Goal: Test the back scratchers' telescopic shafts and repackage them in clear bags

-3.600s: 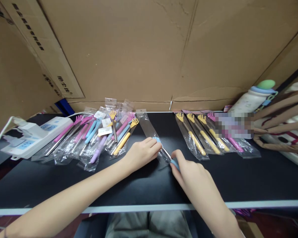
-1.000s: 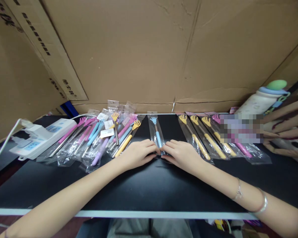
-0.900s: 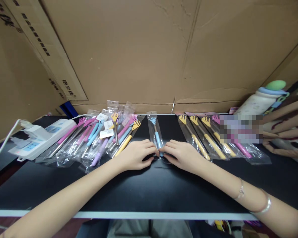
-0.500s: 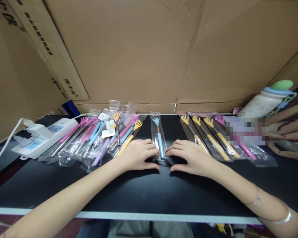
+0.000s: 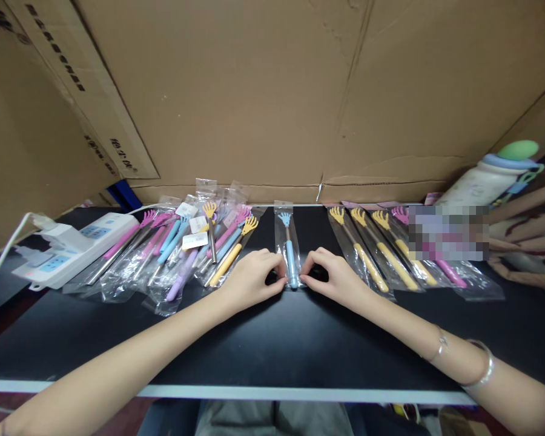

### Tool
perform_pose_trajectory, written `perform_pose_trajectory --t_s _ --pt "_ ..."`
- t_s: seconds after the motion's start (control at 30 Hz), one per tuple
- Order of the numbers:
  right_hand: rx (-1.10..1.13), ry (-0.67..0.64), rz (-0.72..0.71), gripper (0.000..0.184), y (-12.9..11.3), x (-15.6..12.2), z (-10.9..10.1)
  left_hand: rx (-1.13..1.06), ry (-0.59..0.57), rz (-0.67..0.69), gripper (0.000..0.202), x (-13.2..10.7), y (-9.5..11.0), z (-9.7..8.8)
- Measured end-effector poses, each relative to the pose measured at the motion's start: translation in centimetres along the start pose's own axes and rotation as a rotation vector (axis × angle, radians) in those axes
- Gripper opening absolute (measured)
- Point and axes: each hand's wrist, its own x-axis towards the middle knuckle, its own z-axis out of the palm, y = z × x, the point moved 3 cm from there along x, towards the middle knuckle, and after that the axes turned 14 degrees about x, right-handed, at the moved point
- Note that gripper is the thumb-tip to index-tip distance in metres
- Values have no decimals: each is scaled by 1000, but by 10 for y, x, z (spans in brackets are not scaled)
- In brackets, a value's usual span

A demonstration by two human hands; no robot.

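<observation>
A blue back scratcher (image 5: 291, 257) in a clear plastic bag (image 5: 279, 233) lies straight on the black table between my hands, its claw head pointing away. My left hand (image 5: 258, 275) pinches the bag's lower left edge, thumb and fingertips together. On the opposite side my right hand (image 5: 333, 272) pinches the lower right edge the same way. Left of my left hand is a loose pile of bagged scratchers, among them a yellow one (image 5: 226, 265) and a purple one (image 5: 180, 280). To the right, several bagged yellow scratchers (image 5: 371, 266) and a pink one (image 5: 450, 272) lie in a slanted row.
A white power strip (image 5: 84, 248) with plugs and a cable sits at the left. Cardboard (image 5: 245, 103) walls in the back. A white bottle (image 5: 476, 184) with a green top leans at the right, beside another person's hand (image 5: 527, 242). The table (image 5: 249, 351) has a pale front edge.
My fingers have closed from a looser, more open curl into pinches at the bag's lower corners. The blue back scratcher stays in nearly the same place. The view has shifted slightly.
</observation>
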Motion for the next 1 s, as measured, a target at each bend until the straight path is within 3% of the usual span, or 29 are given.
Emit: perform_pose_trajectory --t_s 0.27,0.53,0.73,1.0 --pt "69 58 -3 15 6 1 4 -53 1 -56 16 1 -3 2" --pt "89 98 -22 15 3 2 3 61 39 -96 9 1 -3 0" --pt "-124 32 -80 11 2 3 6 136 42 -3 7 1 -1 2" --pt "-255 -18 -122 9 -3 2 6 321 132 96 9 -1 2 -5"
